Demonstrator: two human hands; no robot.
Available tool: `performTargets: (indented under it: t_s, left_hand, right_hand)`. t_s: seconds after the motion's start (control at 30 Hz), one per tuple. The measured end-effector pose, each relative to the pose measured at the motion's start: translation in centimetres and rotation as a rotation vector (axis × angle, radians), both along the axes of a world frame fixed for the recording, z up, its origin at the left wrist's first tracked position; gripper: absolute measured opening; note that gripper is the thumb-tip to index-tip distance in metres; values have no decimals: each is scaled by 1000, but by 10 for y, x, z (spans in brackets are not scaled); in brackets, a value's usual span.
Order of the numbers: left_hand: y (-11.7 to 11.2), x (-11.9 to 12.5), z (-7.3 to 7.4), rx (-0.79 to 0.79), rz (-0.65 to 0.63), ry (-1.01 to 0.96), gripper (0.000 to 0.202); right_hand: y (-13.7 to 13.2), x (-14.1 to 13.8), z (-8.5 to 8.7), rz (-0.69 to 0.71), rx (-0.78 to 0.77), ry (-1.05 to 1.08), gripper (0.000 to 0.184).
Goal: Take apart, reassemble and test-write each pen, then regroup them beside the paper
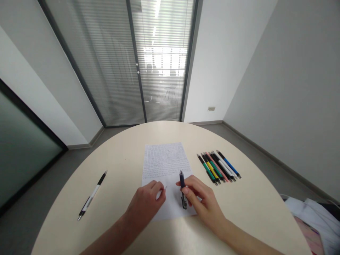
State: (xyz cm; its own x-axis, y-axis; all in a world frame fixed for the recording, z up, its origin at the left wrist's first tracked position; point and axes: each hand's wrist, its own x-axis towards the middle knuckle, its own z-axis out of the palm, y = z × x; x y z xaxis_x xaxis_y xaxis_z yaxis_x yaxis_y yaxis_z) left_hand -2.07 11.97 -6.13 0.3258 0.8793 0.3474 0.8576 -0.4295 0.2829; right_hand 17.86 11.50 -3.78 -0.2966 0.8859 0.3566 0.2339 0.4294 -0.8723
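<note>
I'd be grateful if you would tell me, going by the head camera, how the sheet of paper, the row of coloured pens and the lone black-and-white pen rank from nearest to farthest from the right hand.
From the right hand:
1. Sheet of paper: directly beside it, centre of the table.
2. Row of coloured pens: ahead, to its right.
3. Lone black-and-white pen: far left of the table.
</note>
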Motion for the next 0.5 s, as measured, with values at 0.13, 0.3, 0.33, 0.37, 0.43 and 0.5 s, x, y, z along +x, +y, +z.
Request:
performTargets:
  t_s: [0.13,0.3,0.33,0.37,0.43,0.5]
  left_hand:
    - [-7,5,13,-157,25,-195,16]
    - [-1,-2,30,-478,14,-852,17]
    - [1,-4,32,-537,22,-1003,24]
    - [2,-6,35,-590,41,-1134,28]
    - [3,-7,39,-668,101,-1331,27]
    - [3,-7,41,-724,137,-1474,26]
  right_hand:
    - [1,0,0,5,1,-26,20]
    - [-1,-2,3,7,29,-120,20]
    - [-2,-2,4,20,29,-144,20]
    - [-2,-3,4,38,28,-167,20]
    - [-4,-3,2,77,29,-202,18]
    - [-5,-4,-1,109,33,-226,16]
